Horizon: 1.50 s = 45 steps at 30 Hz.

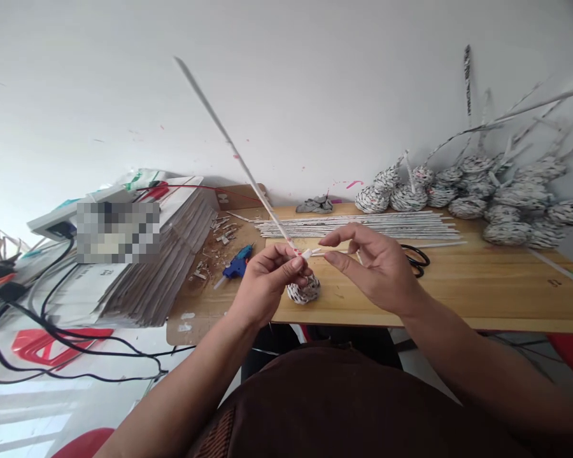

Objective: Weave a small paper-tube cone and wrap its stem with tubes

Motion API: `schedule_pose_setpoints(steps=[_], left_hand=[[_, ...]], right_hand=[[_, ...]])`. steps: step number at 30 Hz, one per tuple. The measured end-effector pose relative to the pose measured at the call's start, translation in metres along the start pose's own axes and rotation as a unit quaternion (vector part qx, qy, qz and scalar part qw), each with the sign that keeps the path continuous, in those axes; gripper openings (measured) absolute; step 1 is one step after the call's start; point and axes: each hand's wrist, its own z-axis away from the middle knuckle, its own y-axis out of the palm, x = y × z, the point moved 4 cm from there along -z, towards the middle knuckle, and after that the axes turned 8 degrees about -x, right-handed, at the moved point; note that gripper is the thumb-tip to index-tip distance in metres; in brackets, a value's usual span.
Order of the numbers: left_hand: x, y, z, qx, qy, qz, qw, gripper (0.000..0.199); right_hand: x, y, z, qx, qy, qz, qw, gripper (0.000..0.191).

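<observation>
My left hand (270,277) is closed, pinching the lower end of a long white rolled-paper stick (229,143) between thumb and fingers. The stick slants up to the left across the wall. Just under those fingers shows a small round woven paper piece (304,292), partly hidden by the hand. My right hand (377,267) is to the right, its thumb and index finger apart. Thin white paper ends reach from the left fingertips into that gap, and no firm grip on them shows.
Rolled-paper sticks (363,226) lie in a row behind my hands. A blue glue gun (239,262) rests at left among scraps, beside a tall paper stack (157,267) with cables. Black-handled scissors (416,259) lie right. Several woven paper pieces (468,207) crowd the back right.
</observation>
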Motion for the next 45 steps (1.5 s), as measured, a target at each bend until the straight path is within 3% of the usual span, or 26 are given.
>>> schedule_pose_setpoints(steps=[8,17,21,26,29,34,42,45], left_hand=[[-0.006,0.009,-0.004,0.074,-0.138,0.035,0.987,0.025],[-0.011,0.016,-0.003,0.091,-0.164,0.046,0.981,0.024],[-0.013,0.017,-0.002,0.097,-0.177,0.045,0.978,0.023],[-0.014,0.021,-0.002,0.103,-0.164,0.06,0.979,0.02],[-0.014,0.02,-0.001,0.103,-0.169,0.062,0.978,0.022],[-0.012,0.01,-0.002,0.081,-0.199,0.062,0.975,0.027],[-0.012,0.011,-0.003,0.071,-0.187,0.056,0.978,0.027],[-0.011,0.008,-0.003,0.078,-0.196,0.056,0.976,0.027]], right_hand=[[0.016,0.003,-0.011,0.061,-0.197,0.025,0.978,0.031],[0.039,-0.004,-0.029,0.095,-0.311,0.143,0.935,0.013],[0.045,-0.002,-0.034,0.135,-0.326,0.175,0.919,0.005],[0.047,0.002,-0.03,0.112,-0.331,0.188,0.918,0.006],[0.048,0.001,-0.03,0.134,-0.318,0.172,0.923,0.005],[0.054,-0.01,-0.04,0.195,-0.262,0.126,0.937,0.022],[0.045,0.002,-0.034,0.177,-0.296,0.16,0.925,0.017],[0.045,0.002,-0.034,0.162,-0.288,0.139,0.933,0.017]])
